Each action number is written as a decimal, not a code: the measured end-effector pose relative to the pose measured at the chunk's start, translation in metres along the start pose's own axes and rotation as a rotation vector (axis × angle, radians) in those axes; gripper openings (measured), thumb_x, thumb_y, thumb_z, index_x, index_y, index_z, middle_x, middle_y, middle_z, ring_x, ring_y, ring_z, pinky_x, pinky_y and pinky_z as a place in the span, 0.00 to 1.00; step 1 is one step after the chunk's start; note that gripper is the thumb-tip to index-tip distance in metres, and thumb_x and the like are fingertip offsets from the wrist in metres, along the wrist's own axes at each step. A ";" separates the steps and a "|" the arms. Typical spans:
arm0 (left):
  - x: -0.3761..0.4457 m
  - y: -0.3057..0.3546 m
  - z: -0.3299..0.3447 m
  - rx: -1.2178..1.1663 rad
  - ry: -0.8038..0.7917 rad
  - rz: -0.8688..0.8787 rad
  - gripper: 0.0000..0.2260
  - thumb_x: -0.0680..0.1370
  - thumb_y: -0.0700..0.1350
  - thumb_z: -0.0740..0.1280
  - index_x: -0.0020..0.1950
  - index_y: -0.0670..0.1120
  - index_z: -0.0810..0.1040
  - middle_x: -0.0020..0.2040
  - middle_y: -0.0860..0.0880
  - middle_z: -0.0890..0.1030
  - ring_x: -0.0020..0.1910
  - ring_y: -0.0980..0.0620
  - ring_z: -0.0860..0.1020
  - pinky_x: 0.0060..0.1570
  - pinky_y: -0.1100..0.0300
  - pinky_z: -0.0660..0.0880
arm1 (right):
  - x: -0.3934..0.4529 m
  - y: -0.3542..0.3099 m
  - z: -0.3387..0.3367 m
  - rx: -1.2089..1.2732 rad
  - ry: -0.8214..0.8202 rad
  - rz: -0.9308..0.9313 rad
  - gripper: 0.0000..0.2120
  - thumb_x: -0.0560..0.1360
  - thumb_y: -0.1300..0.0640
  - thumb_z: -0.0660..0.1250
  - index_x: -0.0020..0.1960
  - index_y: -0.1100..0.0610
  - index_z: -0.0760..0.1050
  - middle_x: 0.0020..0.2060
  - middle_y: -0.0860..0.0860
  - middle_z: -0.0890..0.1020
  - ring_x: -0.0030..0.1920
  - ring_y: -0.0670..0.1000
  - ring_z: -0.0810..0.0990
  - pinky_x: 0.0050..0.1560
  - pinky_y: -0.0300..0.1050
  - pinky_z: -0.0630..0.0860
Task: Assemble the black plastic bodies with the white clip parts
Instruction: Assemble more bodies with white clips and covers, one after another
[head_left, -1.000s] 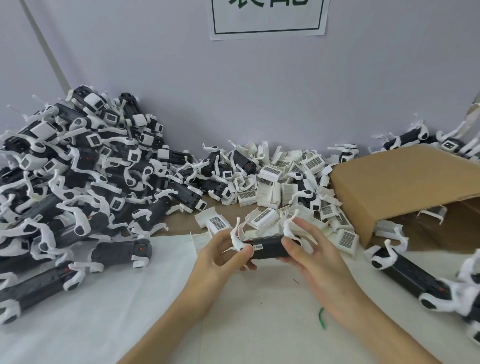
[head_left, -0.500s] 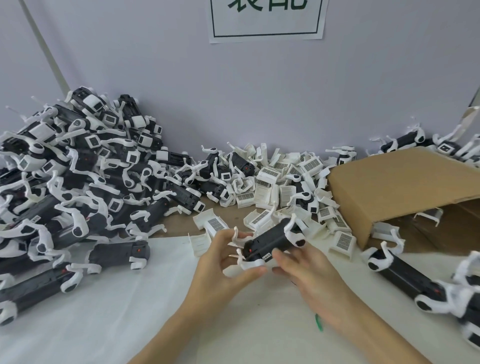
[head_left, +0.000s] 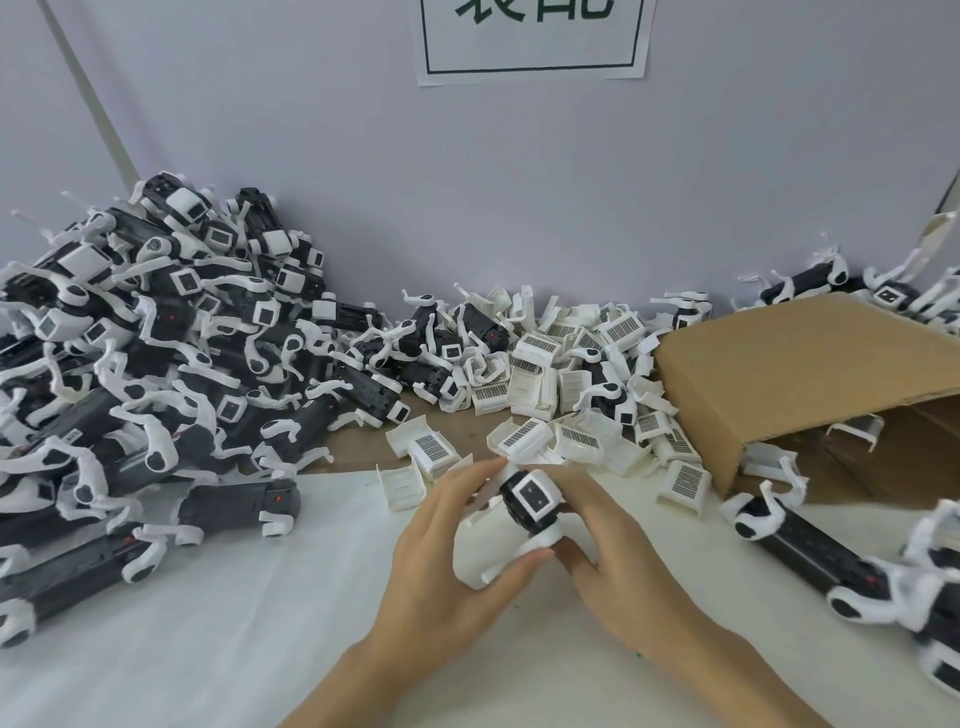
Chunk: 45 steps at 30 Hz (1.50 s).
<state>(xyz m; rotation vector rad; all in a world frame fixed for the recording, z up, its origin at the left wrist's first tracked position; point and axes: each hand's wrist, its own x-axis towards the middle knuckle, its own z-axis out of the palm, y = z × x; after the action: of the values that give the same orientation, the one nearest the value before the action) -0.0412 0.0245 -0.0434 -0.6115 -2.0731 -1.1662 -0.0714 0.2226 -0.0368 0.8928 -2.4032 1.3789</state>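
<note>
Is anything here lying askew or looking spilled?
Yes. The brown cardboard box lies tipped on its side at the right, opening facing forward, and loose white plastic clip parts sprawl in a heap beside it.

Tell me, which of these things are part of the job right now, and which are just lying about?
In the job:
- left hand and right hand, both gripping the black body
- loose white clip parts
- pile of assembled pieces

Lying about:
- cardboard box, on its side
- paper sign on the wall
- white table cover
</note>
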 end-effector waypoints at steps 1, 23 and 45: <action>0.001 0.003 0.001 0.009 0.012 0.012 0.30 0.75 0.56 0.79 0.73 0.52 0.72 0.67 0.58 0.79 0.66 0.53 0.79 0.63 0.66 0.74 | 0.000 0.001 0.000 0.010 -0.006 0.011 0.32 0.78 0.68 0.67 0.71 0.36 0.69 0.67 0.38 0.77 0.71 0.43 0.75 0.68 0.35 0.70; 0.018 0.021 -0.010 -0.222 -0.031 -0.246 0.21 0.81 0.66 0.64 0.72 0.61 0.69 0.59 0.55 0.81 0.63 0.47 0.79 0.62 0.63 0.73 | -0.003 0.002 0.001 -0.210 0.095 -0.109 0.32 0.82 0.58 0.69 0.80 0.38 0.63 0.63 0.43 0.69 0.67 0.48 0.71 0.64 0.30 0.70; 0.022 0.053 0.007 -0.053 -0.014 -0.277 0.15 0.76 0.64 0.72 0.58 0.59 0.79 0.54 0.57 0.76 0.51 0.52 0.79 0.51 0.67 0.74 | -0.003 0.001 0.002 0.013 -0.024 -0.135 0.29 0.79 0.73 0.59 0.74 0.51 0.68 0.66 0.44 0.77 0.70 0.48 0.75 0.68 0.39 0.71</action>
<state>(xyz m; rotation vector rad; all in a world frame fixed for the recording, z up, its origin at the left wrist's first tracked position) -0.0225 0.0577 -0.0002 -0.3642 -2.1942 -1.3784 -0.0694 0.2224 -0.0395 1.0594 -2.3064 1.3425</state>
